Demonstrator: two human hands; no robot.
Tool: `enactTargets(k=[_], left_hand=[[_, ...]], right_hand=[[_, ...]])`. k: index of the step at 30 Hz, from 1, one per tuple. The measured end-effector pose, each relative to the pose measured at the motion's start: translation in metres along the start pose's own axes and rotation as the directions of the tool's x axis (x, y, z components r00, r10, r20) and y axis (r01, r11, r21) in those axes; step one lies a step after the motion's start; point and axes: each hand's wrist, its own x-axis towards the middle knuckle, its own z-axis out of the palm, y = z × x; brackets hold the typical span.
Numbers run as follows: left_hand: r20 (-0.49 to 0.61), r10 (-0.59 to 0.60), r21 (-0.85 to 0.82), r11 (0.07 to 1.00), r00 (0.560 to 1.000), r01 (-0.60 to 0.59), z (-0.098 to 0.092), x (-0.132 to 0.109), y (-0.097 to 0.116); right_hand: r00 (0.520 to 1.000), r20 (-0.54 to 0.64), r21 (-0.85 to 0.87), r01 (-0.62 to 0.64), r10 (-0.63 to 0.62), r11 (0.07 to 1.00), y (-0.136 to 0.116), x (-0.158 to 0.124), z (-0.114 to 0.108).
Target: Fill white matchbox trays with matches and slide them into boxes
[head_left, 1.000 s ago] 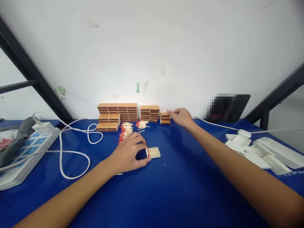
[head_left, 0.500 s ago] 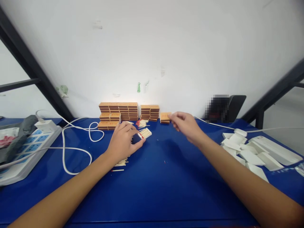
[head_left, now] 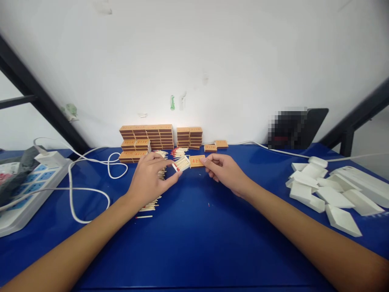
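Observation:
My left hand [head_left: 152, 174] pinches a white matchbox tray [head_left: 181, 164] filled with red-tipped matches, slightly tilted. Between the thumb and fingers of my right hand [head_left: 223, 170] is an orange matchbox sleeve [head_left: 196, 161] with red characters on its face. The sleeve's left end meets or nearly meets the tray's right end; whether they touch I cannot tell. Loose matches [head_left: 148, 206] lie under and beside my left hand, partly hidden by it. A small pile of red-headed matches [head_left: 180, 152] lies just behind the tray.
Matchboxes are stacked [head_left: 147, 140] along the wall, with a smaller stack [head_left: 189, 138] beside them. Two matchboxes [head_left: 210, 148] lie further right. White empty trays [head_left: 322, 188] are heaped at the right. A power strip [head_left: 33, 188] and white cable [head_left: 72, 194] occupy the left.
My right hand has moved left and nearer, bringing an orange sleeve from the boxes by the wall to the tray. My left hand still holds the tray, now more raised.

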Motion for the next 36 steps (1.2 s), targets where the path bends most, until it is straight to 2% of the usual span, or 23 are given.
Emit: enactTargets(k=[7, 13, 17, 21, 27, 32, 36], left_hand=[[0.039, 0.001, -0.032, 0.999, 0.999, 0.000, -0.003, 0.001, 0.002], [0.029, 0.028, -0.118, 0.993, 0.999, -0.024, -0.004, 0.001, -0.005], [0.067, 0.036, -0.167, 0.986, 0.997, -0.025, -0.005, 0.002, -0.006], [0.056, 0.022, -0.160, 0.987, 0.998, -0.013, -0.006, 0.003, -0.006], [-0.006, -0.009, -0.171, 0.985, 1.000, 0.008, -0.005, 0.003, -0.004], [-0.040, 0.062, -0.227, 0.971, 0.997, -0.070, 0.000, 0.000, -0.002], [-0.052, 0.055, -0.248, 0.966, 0.997, -0.067, 0.003, -0.001, 0.000]], right_hand=[[0.998, -0.015, 0.015, 0.058, -0.058, 0.998, 0.005, 0.002, 0.004], [0.978, -0.043, -0.040, 0.202, -0.203, 0.979, 0.010, 0.002, 0.004], [0.976, -0.034, -0.057, 0.213, -0.215, 0.975, 0.011, 0.000, 0.003], [0.981, -0.019, -0.052, 0.193, -0.194, 0.980, 0.015, -0.001, 0.007], [0.970, -0.117, -0.031, 0.212, -0.215, 0.977, 0.011, -0.006, 0.011], [0.978, 0.012, -0.034, 0.209, -0.209, 0.977, 0.002, -0.015, 0.018], [0.977, 0.062, -0.028, 0.206, -0.204, 0.978, 0.002, -0.023, 0.025]])
